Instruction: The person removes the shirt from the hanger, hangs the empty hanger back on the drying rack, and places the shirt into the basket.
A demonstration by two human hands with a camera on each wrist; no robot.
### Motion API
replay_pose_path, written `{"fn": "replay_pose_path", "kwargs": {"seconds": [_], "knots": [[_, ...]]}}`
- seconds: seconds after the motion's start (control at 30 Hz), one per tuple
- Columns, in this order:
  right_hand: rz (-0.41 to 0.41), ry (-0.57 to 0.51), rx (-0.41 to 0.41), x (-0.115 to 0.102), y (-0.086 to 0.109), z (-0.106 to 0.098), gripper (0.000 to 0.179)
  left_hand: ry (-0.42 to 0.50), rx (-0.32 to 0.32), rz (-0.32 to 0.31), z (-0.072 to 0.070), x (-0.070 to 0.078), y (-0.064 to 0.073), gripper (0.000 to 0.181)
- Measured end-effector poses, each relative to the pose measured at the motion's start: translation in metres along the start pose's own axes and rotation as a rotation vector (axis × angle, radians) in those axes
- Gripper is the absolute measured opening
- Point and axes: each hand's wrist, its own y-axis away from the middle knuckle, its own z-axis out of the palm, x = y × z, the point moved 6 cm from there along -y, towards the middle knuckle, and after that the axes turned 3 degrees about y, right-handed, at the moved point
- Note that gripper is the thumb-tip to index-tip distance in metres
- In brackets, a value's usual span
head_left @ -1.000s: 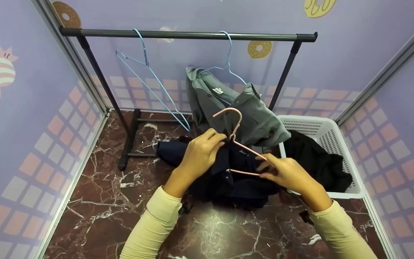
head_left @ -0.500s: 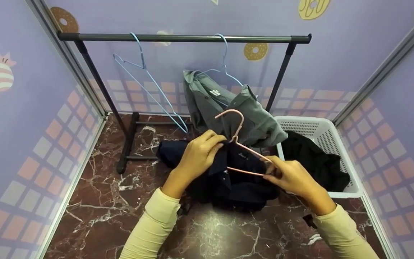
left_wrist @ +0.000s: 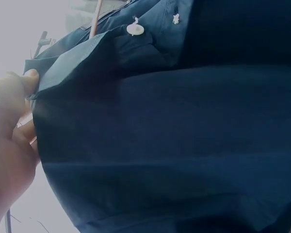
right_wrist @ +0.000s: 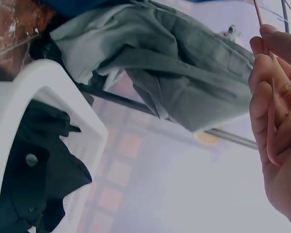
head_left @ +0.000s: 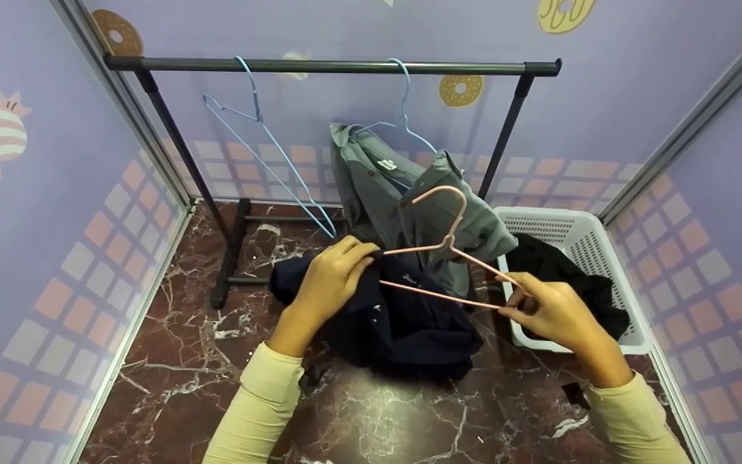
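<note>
A dark navy shirt (head_left: 432,348) with white buttons is bunched in front of the rack. My left hand (head_left: 329,277) pinches its edge near the neck opening; in the left wrist view, the thumb lies over the cloth (left_wrist: 136,126). My right hand (head_left: 554,316) grips the right end of a pink hanger (head_left: 449,241), with fingers curled round it in the right wrist view. The hanger's hook points up, and its left end is hidden inside the navy shirt. Behind it, a grey shirt (head_left: 371,174) hangs askew on a blue hanger (head_left: 404,103).
A black clothes rack (head_left: 332,66) stands at the back, with a bare blue hanger (head_left: 257,106) on its rail. To the right is a white basket (head_left: 542,214) holding black clothing (head_left: 558,290). Patterned walls enclose the marbled floor (head_left: 178,386) on both sides.
My right hand has moved right with the pink hanger, and more of its left arm shows. My left hand has shifted left, drawing the navy shirt's edge along.
</note>
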Motion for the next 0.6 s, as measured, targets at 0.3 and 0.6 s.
{"fn": "replay_pose_path", "kwargs": {"seconds": [0.3,0.6], "knots": [[0.267,-0.172,-0.177,0.019,0.01,-0.034,0.054,0.026,-0.008,-0.019,-0.005,-0.007,0.004,0.019],[0.443,-0.328,-0.279,0.025,0.03,-0.071,0.049,0.027,0.026,-0.084,-0.006,-0.014,0.014,0.019]]}}
